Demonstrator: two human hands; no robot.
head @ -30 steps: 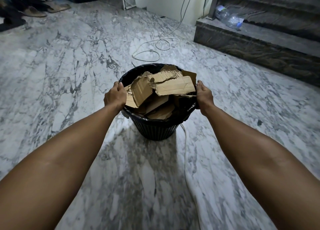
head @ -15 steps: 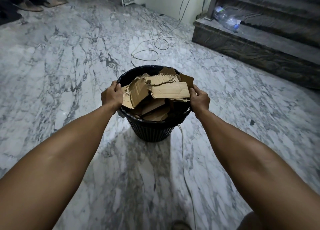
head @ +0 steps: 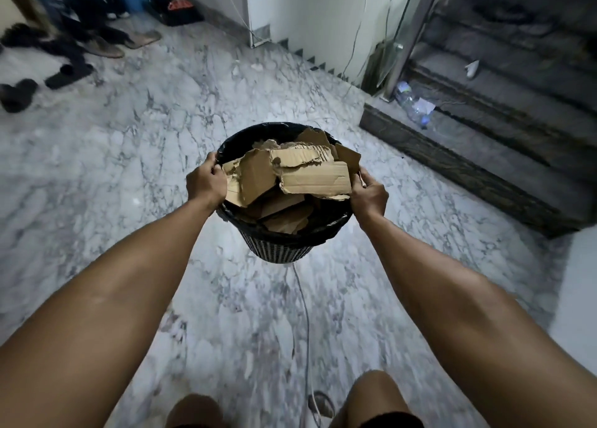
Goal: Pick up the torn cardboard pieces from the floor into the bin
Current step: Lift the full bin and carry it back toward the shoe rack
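Both hands, left hand (head: pixel 206 182) at 9 o'clock and right hand (head: pixel 369 194) at 3, grip the bin (head: pixel 281 250) rim; overfull cardboard pieces (head: pixel 315 179) could spill if tilted.

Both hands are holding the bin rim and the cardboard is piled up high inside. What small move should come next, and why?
Probably carry the bin level, away from the white cable below it. The left hand and right hand grip opposite sides of the rim, and the torn cardboard pieces stand above it, so tilting could spill them. No cardboard shows on the marble floor.
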